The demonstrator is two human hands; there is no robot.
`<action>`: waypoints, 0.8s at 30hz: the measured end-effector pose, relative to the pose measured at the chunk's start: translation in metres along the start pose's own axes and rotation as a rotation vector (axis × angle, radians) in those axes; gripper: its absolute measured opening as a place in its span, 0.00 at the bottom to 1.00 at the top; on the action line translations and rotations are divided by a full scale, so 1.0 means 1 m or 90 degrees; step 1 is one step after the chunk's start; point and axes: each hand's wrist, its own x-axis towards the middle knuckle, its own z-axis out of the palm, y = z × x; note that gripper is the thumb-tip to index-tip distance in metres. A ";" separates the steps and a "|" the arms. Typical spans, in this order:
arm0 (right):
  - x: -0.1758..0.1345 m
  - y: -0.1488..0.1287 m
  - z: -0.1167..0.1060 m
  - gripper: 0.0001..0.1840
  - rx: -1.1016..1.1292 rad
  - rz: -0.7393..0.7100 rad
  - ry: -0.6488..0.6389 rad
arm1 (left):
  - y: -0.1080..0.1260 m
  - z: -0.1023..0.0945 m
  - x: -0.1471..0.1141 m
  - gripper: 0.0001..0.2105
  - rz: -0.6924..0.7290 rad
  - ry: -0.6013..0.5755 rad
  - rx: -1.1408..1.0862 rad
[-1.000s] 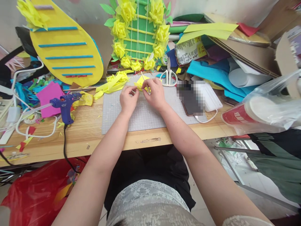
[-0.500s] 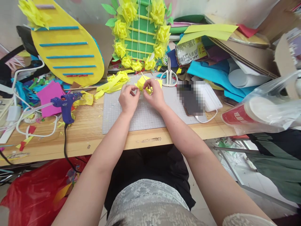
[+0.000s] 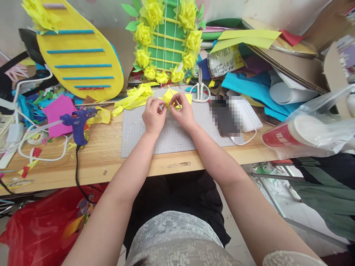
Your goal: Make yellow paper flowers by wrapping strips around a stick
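Note:
Over the grey cutting mat (image 3: 183, 136), my two hands meet at the fingertips. My left hand (image 3: 155, 115) is closed in a pinch at the edge of a small piece of yellow paper (image 3: 167, 98), mostly hidden by the fingers. My right hand (image 3: 182, 111) is also closed, with a thin pale stick (image 3: 170, 89) running through its fingers. Behind the right hand lies a flat yellow paper sheet (image 3: 187, 96). Left of my hands is a pile of yellow crepe paper strips (image 3: 135, 96). White-handled scissors (image 3: 200, 92) rest at the mat's back edge.
A blue glue gun (image 3: 79, 123) stands at the left by pink paper (image 3: 57, 115). A yellow board with blue bars (image 3: 83, 55) and a green flower-trimmed panel (image 3: 169, 40) stand behind. A blurred phone (image 3: 226, 118), white power bank (image 3: 246, 112) and bagged red cup (image 3: 280, 135) lie right.
Both hands have shifted very slightly to the right, with fingertips still close together. The thin stick in my right hand shows a little more between the fingers.

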 end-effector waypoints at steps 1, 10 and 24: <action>0.000 0.000 0.000 0.06 0.001 -0.001 0.000 | 0.000 0.000 0.000 0.07 -0.004 -0.003 -0.007; -0.002 -0.013 -0.009 0.03 -0.057 -0.039 -0.035 | -0.004 0.005 0.002 0.06 -0.234 -0.050 -0.278; 0.009 0.009 -0.014 0.22 0.378 0.298 0.011 | 0.004 -0.001 0.013 0.03 -0.423 -0.048 -0.496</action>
